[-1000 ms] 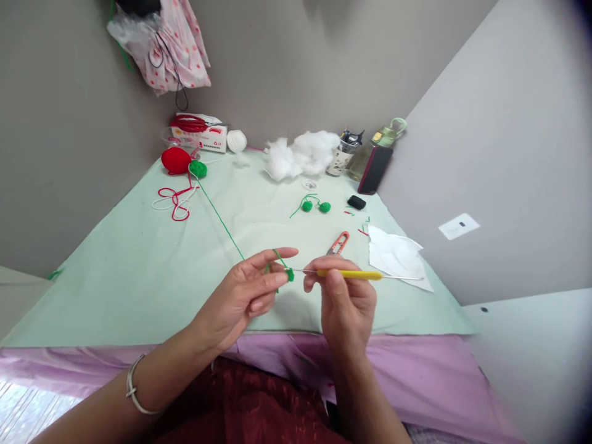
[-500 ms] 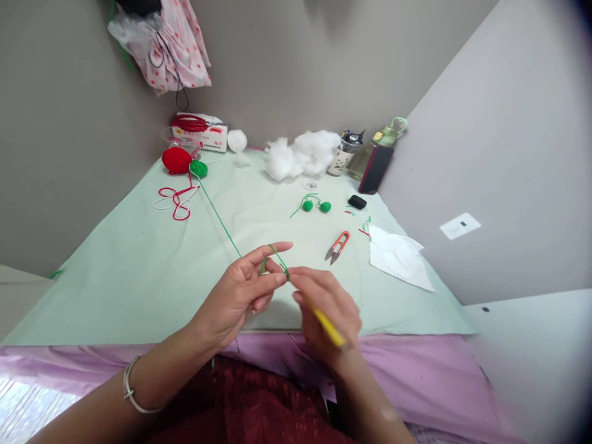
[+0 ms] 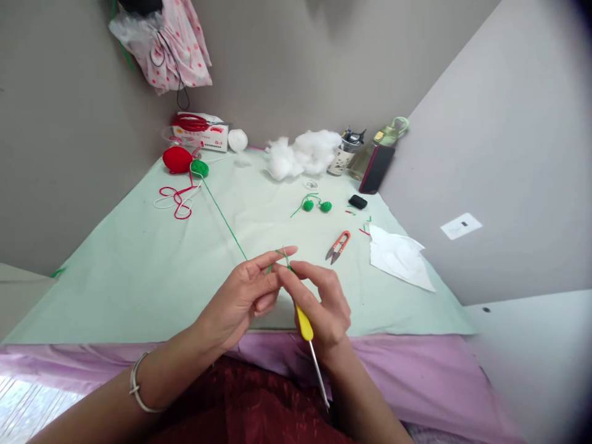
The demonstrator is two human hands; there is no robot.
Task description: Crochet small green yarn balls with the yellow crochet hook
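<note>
My left hand [image 3: 245, 295] pinches a small green crochet piece, mostly hidden by fingers, with green yarn [image 3: 225, 219] looped over its forefinger. That strand runs back across the table to a green yarn ball [image 3: 200, 168]. My right hand [image 3: 324, 305] is closed on a yellow-handled crochet hook [image 3: 305, 325]; the hook's tip is at the piece between both hands, and its metal tail points down toward my lap.
On the pale green table cover [image 3: 139, 265]: red yarn ball [image 3: 176, 160], loose red yarn [image 3: 176, 200], two small green crochet balls [image 3: 317, 206], orange thread snips [image 3: 338, 245], white stuffing [image 3: 303, 154], white paper [image 3: 398, 256], a phone [image 3: 375, 168], a bottle [image 3: 388, 135], a box [image 3: 201, 135].
My right hand has turned the hook from pointing sideways to the right to pointing down toward my lap, and has moved in against my left hand's fingertips.
</note>
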